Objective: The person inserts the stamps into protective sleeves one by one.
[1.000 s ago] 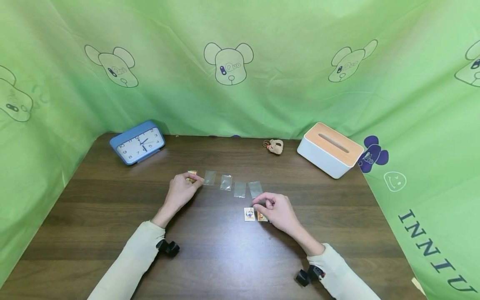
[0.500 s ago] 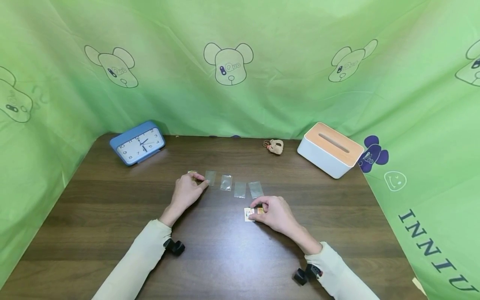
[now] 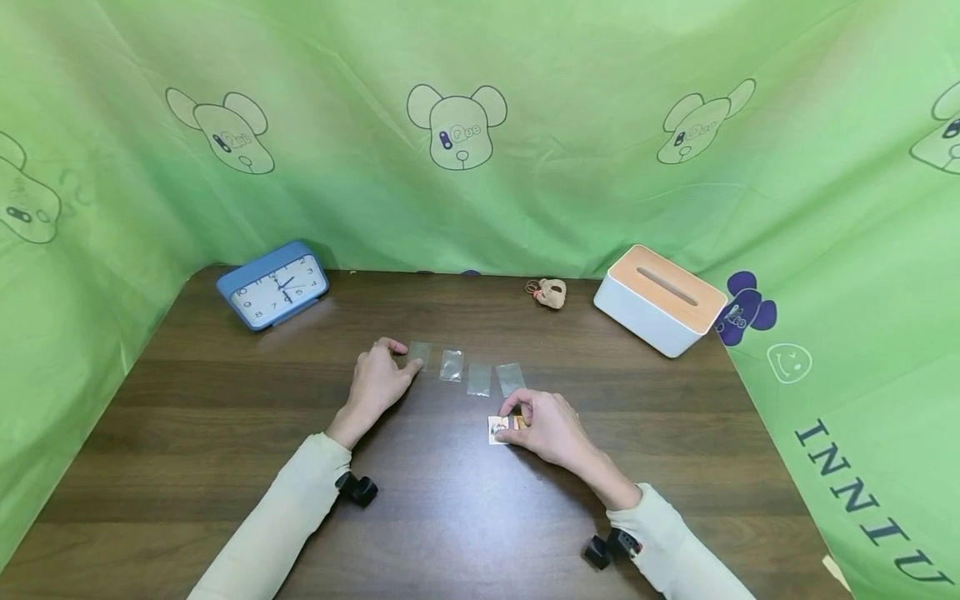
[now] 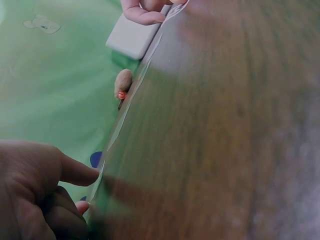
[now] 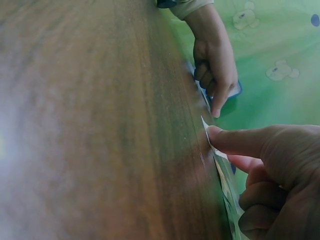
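Compared with one second ago, the right hand (image 3: 553, 425) has moved a little to the left, and its thumb now lies over the white picture card (image 3: 493, 422). Its index finger and thumb are apart and bent about this card, the other fingers are curled; I cannot tell if it is pinched. The left hand (image 3: 375, 382) has shifted rightward, with thumb and index finger parted beside the leftmost transparent sleeve (image 3: 422, 353), and it grips nothing. The yellow-orange card seen there earlier is now hidden.

The white card is small, with a partly covered coloured picture, on the table (image 3: 442, 500), just left of an orange card (image 3: 518, 422).
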Available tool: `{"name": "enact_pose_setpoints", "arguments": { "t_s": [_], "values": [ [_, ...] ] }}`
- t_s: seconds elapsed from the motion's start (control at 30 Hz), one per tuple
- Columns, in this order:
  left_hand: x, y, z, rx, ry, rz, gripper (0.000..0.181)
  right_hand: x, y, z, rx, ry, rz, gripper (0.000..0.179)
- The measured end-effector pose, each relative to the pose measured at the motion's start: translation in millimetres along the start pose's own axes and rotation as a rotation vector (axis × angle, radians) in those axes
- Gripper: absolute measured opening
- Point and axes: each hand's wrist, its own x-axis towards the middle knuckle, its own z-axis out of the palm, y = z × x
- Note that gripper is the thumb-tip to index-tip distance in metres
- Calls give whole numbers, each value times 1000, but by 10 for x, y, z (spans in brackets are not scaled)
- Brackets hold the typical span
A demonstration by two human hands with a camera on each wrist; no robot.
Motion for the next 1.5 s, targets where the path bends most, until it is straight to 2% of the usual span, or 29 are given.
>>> {"name": "enact_pose_setpoints", "arguments": {
  "t_s": [0.07,0.3,0.43,0.53,0.63,0.77,0.9,1.07,1.13,1.2,1.3,1.37,1.5],
  "values": [
    [-3,-2,-1,4,-8,1,38,4,33,17,-1,-12,25,33],
    [-7,-38,-5,18,-18,11,33,16,180,102,-7,3,4,34],
    [-24,-70,-1,8,-25,33,28,30,285,173,-54,8,31,32],
    [-33,-116,15,-4,-37,48,20,21,161,120,-60,3,47,27],
    [-13,-218,62,-31,-51,62,15,-1,49,68,-25,45,-21,22],
    [36,-384,147,-69,-75,74,14,-7,127,116,-9,115,-119,16],
    [44,-452,211,-116,-107,77,13,-15,52,87,18,135,-122,13],
    [-20,-388,257,-178,-147,122,10,-14,-62,40,60,154,-77,11],
    [-119,-262,206,-211,-148,179,11,-8,-78,36,69,156,-48,11],
    [-164,-221,223,-229,-163,195,11,-3,-95,28,82,149,-14,11],
    [-223,-181,269,-231,-176,213,8,6,-119,16,122,131,31,10],
    [-201,-241,371,-212,-195,186,6,14,-128,10,159,124,51,8],
    [-279,-205,448,-240,-207,245,8,24,-136,9,255,133,70,5]
  ]
}}
